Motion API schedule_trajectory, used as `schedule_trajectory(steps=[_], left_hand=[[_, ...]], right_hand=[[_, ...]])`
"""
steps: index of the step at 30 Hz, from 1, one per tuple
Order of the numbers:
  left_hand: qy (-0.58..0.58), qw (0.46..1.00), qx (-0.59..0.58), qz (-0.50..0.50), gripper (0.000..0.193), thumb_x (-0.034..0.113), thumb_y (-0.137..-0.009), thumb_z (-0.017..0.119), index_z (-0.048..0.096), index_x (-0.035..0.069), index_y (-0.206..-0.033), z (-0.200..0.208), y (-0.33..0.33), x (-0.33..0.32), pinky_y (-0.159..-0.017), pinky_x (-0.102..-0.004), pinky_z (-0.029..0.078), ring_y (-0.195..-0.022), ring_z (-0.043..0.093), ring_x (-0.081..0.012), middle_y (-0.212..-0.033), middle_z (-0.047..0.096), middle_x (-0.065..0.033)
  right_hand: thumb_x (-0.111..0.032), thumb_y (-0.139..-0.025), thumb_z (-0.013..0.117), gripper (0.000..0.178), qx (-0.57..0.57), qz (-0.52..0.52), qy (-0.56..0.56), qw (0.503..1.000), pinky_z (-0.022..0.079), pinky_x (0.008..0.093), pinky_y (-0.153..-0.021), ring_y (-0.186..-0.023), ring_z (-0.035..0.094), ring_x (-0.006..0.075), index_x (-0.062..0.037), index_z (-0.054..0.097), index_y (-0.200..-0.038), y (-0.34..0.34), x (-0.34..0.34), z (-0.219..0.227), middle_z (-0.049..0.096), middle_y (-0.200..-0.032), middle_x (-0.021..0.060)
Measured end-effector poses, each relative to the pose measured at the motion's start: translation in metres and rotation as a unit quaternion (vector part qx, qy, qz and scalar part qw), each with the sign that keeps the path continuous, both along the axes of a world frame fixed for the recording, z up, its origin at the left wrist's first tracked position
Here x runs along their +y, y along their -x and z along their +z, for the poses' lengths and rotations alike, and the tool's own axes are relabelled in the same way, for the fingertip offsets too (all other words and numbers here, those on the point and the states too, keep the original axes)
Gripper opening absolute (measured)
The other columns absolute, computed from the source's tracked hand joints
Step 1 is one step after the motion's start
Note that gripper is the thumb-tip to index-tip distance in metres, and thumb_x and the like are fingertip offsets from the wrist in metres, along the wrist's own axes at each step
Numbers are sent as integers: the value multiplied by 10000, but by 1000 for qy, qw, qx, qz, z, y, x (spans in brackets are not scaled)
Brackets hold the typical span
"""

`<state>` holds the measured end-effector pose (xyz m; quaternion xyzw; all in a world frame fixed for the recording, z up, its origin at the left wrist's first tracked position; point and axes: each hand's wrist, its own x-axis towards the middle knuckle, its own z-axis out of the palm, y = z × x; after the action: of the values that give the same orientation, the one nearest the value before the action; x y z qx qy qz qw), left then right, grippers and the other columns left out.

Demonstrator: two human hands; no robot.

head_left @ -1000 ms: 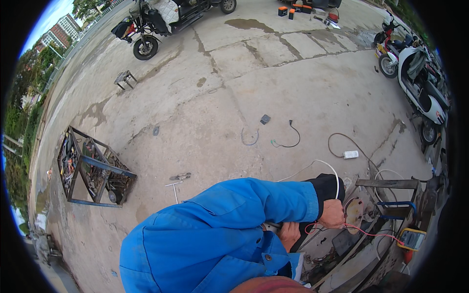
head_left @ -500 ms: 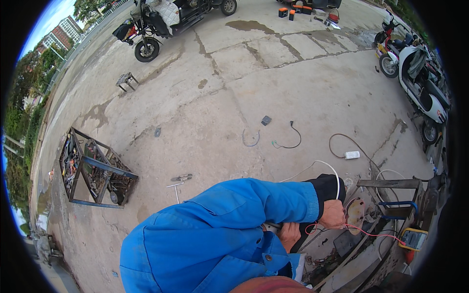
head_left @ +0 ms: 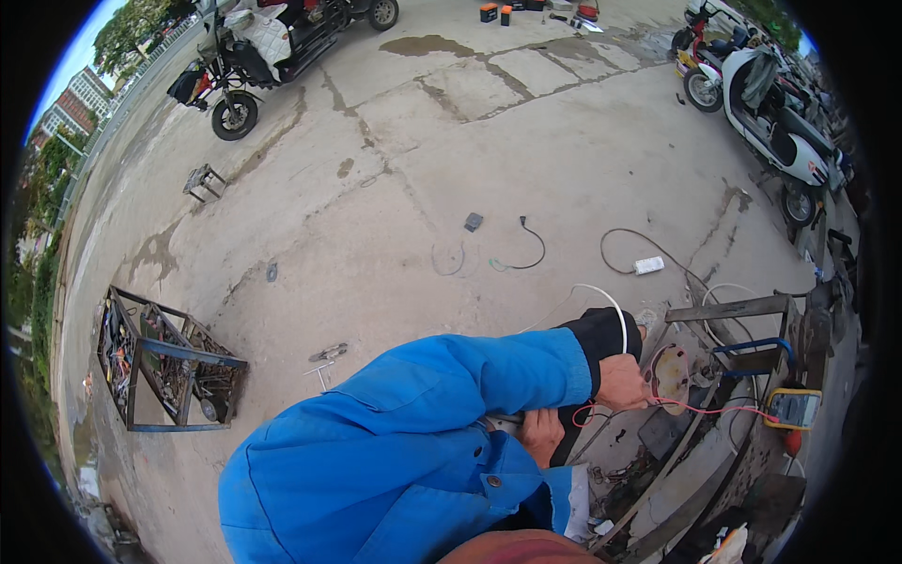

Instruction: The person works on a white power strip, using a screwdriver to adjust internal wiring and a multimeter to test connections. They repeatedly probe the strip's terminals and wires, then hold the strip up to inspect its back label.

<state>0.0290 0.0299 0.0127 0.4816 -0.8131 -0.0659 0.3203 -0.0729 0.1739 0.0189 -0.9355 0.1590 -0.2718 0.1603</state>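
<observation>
Gripping a red wire (head_left: 705, 411), the left hand (head_left: 622, 383) is near a metal frame (head_left: 728, 308); a blue jacket (head_left: 376, 423) partly blocks the right hand (head_left: 542, 434), its grip unclear. The wire runs to a yellow meter (head_left: 792, 408) beside the frame.

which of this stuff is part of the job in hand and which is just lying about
Seems part of the job:
yellow meter
red wire, running from the meter to the nearer hand
white cable, reaching that same hand

Seems just lying about:
dark grey block
short black cord
T-shaped tool
stool
</observation>
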Motion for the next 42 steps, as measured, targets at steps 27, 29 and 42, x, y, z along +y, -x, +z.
schedule_trajectory(steps=[27, 29, 42], left_hand=[[36, 998, -53, 27, 439, 455, -1050, 646, 713, 95, -809, 4, 1, 29, -557, -507, 533, -622, 722, -366, -662, 703, -131], [30, 998, -52, 25, 448, 462, -1046, 648, 714, 92, -803, 4, 1, 30, -563, -508, 536, -629, 724, -371, -668, 707, -131], [-11, 997, -70, 6, 469, 473, -1072, 623, 739, 108, -801, 12, 1, 34, -592, -505, 562, -658, 742, -371, -689, 729, -140]], right_hand=[[-162, -841, 800, 282, -28, 9, 10, 1000, 540, 518, -635, -857, 669, 435, 6, 705, -1047, 3, 26, 7, 667, -942, 204], [-108, -830, 772, 220, -41, 7, 9, 999, 529, 520, -620, -845, 665, 430, -1, 700, -1008, 3, 27, 6, 661, -919, 195], [-675, -734, 946, 806, -27, 16, 17, 999, 595, 486, -669, -885, 726, 419, 10, 751, -1112, 4, 24, 10, 720, -974, 189]])
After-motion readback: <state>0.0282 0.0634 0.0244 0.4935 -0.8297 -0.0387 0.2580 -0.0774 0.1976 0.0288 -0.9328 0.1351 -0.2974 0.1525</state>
